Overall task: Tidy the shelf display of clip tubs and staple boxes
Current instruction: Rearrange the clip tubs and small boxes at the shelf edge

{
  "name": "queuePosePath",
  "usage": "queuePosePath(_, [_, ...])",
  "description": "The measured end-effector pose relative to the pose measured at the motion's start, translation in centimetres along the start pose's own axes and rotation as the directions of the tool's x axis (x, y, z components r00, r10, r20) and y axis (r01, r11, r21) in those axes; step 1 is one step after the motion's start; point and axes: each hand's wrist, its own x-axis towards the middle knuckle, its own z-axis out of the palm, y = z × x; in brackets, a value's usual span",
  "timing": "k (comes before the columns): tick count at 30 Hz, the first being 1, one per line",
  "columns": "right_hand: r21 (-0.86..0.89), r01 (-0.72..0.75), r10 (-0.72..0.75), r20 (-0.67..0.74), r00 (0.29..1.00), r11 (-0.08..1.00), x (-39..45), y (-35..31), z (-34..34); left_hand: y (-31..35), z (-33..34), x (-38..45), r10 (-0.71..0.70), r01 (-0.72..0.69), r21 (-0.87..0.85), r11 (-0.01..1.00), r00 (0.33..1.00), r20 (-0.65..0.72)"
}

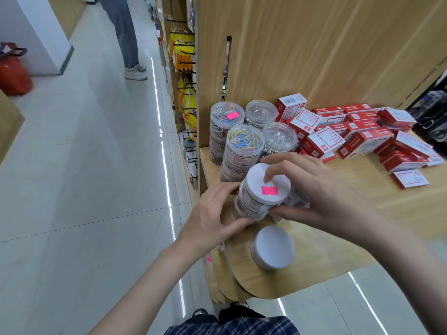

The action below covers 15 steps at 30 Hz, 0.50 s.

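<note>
A stack of clear clip tubs topped by a white lid with a pink sticker (264, 189) is tilted over the wooden shelf (338, 243). My left hand (212, 213) grips its lower left side and my right hand (312, 189) holds its right side, fingers over the lid. Another white-lidded tub (273, 247) stands alone near the shelf's front edge. Behind, stacked clear tubs of coloured clips (243, 143) and silver clips (279, 139) stand at the back left. Red and white staple boxes (350, 134) lie in a jumbled pile to the right.
A wooden back panel (314, 44) rises behind the shelf. The aisle floor (84, 165) lies to the left, where a person's legs (128, 37) stand beside hooks of hanging goods (183, 56). A red bag (13, 73) sits far left.
</note>
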Motion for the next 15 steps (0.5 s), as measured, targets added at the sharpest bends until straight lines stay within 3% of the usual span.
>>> queuePosePath(8, [-0.005,0.015,-0.015,-0.006,1.0,1.0,0.4,0.1,0.1,0.8,1.2,-0.8,-0.088,0.082,-0.081,0.993,0.993,-0.077])
queuePosePath(15, [0.236,0.018,0.026,-0.181,0.983,0.972,-0.1,0.8,-1.1,1.6,1.2,-0.8,-0.141,0.134,-0.063,0.989,0.983,-0.119])
